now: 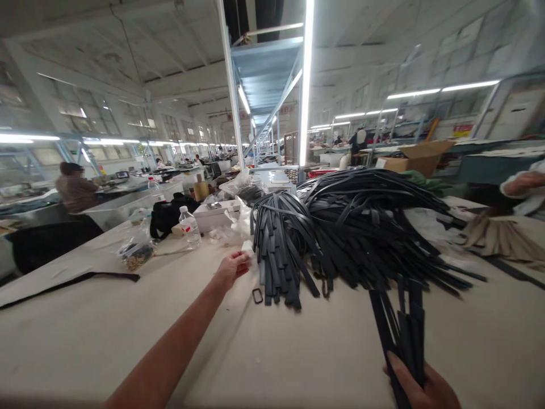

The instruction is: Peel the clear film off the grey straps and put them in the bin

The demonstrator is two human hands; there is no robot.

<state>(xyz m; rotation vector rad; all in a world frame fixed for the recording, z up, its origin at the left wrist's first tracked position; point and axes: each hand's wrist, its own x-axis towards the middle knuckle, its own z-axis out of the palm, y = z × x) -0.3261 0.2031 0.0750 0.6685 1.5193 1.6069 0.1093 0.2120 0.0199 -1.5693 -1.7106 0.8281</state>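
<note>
Long workshop, strip lights, wide beige table (272, 352). Large heap of flat black strips (361, 227) center to right on table. Right hand (421, 386), lower right: fingers and thumb closed around smaller bunch of long black strips (411, 324), bunch in front of heap. Left hand (233, 268) just left of heap, fingertips together at crumpled white plastic (247, 249); can't tell if pinching it. Small black rectangular ring (257, 296) near heap's front left. Clear plastic bottle with white cap (189, 228) farther left. Beige fabric strips (504, 238) at right, near another person's hand (525, 183).
</note>
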